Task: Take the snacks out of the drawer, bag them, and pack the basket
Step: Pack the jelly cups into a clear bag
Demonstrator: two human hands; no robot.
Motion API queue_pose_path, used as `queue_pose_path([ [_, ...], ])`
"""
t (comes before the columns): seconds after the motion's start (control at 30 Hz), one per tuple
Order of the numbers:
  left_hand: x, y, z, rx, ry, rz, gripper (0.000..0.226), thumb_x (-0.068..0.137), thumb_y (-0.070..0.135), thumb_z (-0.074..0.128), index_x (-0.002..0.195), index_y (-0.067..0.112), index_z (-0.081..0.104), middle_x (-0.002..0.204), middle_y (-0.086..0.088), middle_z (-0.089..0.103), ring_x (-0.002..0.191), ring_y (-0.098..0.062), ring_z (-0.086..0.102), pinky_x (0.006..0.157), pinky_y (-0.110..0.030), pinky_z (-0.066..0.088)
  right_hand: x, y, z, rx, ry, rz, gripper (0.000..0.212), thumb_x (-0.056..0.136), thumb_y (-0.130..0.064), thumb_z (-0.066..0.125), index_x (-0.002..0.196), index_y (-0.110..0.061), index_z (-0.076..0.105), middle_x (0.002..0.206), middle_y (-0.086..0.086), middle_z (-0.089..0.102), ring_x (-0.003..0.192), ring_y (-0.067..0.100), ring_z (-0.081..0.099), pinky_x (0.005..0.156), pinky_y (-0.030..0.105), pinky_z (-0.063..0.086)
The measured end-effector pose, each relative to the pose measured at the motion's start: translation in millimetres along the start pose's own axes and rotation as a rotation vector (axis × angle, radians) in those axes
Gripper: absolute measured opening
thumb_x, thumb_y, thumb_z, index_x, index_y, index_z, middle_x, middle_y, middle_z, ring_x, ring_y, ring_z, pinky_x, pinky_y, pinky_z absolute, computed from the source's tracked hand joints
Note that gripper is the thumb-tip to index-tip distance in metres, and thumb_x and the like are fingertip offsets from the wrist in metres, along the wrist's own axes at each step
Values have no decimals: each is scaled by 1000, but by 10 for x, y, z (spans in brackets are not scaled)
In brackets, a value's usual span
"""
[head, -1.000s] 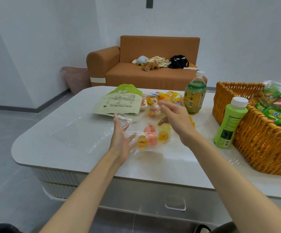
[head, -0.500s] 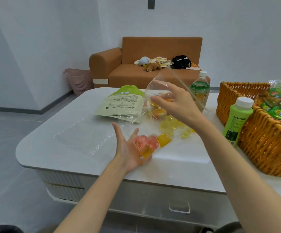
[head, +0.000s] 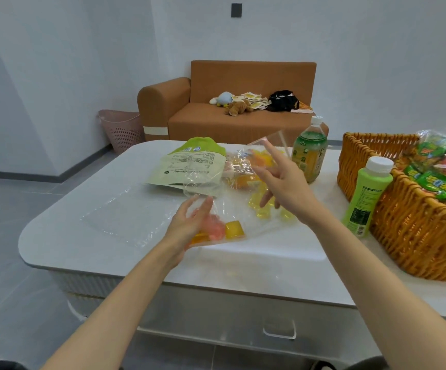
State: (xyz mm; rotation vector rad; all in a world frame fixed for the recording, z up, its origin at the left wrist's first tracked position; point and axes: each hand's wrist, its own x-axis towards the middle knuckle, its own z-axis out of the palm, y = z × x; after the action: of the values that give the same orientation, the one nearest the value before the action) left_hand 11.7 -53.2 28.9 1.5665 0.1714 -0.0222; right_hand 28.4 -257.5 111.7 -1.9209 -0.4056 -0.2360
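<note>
Near table [head: 243, 268] edge, left hand [head: 187, 225] supports bag [head: 233, 209].

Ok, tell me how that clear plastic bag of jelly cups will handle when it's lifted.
Probably floppy: the clear plastic bag is crumpled and sags rather than holding a shape. Likely bottom-heavy: the pink and yellow jelly cups sit bunched at its low end by the left hand, so they may shift and swing it when lifted.
</note>
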Motion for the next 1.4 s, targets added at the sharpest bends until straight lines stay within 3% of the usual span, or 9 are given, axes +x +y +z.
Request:
queue_pose_path([
  [0.13, 69, -27, -105, 49, 130, 29, 71, 75, 60, 63, 135, 26, 44, 100, -4, 72, 88, -12, 68, 89, -36, 49, 7, 154, -94, -61, -7, 83, 69, 99, -17, 50, 151, -39, 12, 96, -7, 72, 50, 23, 66, 39, 26, 49],
  [0.37, 225, -158, -393, 90, 158, -66, 84, 79, 70, 47, 130, 3, 44, 92, -11, 71, 63, -17, 68, 46, -24, 48, 169, 690, -279, -329, 353, 203, 25, 95, -29, 53, 118, -20, 57, 91, -5, 70, 83, 15, 66, 71, 39, 56],
  [0.47, 304, -166, -475, 149, 140, -28, 77, 86, 63, 45, 132, 2, 44, 77, -5, 63, 50, -6, 64, 47, -24, 49, 238, 931, -251, -464, 234, 262, 28, 97, -26, 51, 123, -22, 58, 118, 4, 63, 113, 23, 55, 93, 39, 45],
  [0.57, 372, -141, -579, 184, 101, 1, 93, 75, 71, 46, 135, 0, 40, 73, -1, 62, 71, -13, 70, 58, -26, 53, 301, 1154, -84, -707, -81, 323, 42, 97, -43, 45, 138, -33, 46, 143, 8, 45, 136, 31, 32, 110, 45, 22],
  [0.67, 414, -128, -662, 239, 101, 27, 99, 70, 74, 49, 137, 2, 39, 75, 0, 62, 91, -21, 71, 73, -33, 50, 242, 1278, 83, -877, -255, 312, 45, 98, -47, 41, 142, -42, 34, 146, 7, 41, 135, 38, 26, 107, 47, 27],
  [0.8, 429, -120, -690, 259, 85, 3, 99, 70, 76, 50, 136, 3, 39, 91, -7, 66, 97, -28, 69, 87, -44, 50, 117, 1248, 173, -1055, -125, 172, 41, 98, -39, 46, 138, -32, 38, 134, 4, 49, 124, 33, 36, 86, 37, 41],
  [1.07, 312, -78, -561, 357, 40, -33, 76, 81, 72, 38, 128, 13, 51, 85, -1, 60, 82, -17, 61, 59, -25, 44, 116, 1143, -160, -585, -31, 492, 42, 93, -48, 55, 118, -16, 46, 126, 7, 53, 113, 32, 46, 80, 36, 37],
  [1.2, 227, -30, -471, 368, -16, -88, 59, 77, 79, 32, 82, 24, 52, 81, 2, 57, 68, -16, 54, 56, -24, 37, 123, 658, -396, -141, -25, 436, 37, 91, -46, 58, 116, -20, 47, 106, 1, 55, 79, 9, 49, 60, 21, 36],
  [1.4, 161, -54, -330, 309, -120, -152, 56, 67, 86, 34, 83, 36, 51, 90, 0, 58, 78, -26, 58, 68, -35, 37, -60, 570, -364, -505, -311, 407, 40, 88, -43, 64, 118, -21, 51, 109, 1, 53, 95, 16, 52, 66, 23, 42],
])
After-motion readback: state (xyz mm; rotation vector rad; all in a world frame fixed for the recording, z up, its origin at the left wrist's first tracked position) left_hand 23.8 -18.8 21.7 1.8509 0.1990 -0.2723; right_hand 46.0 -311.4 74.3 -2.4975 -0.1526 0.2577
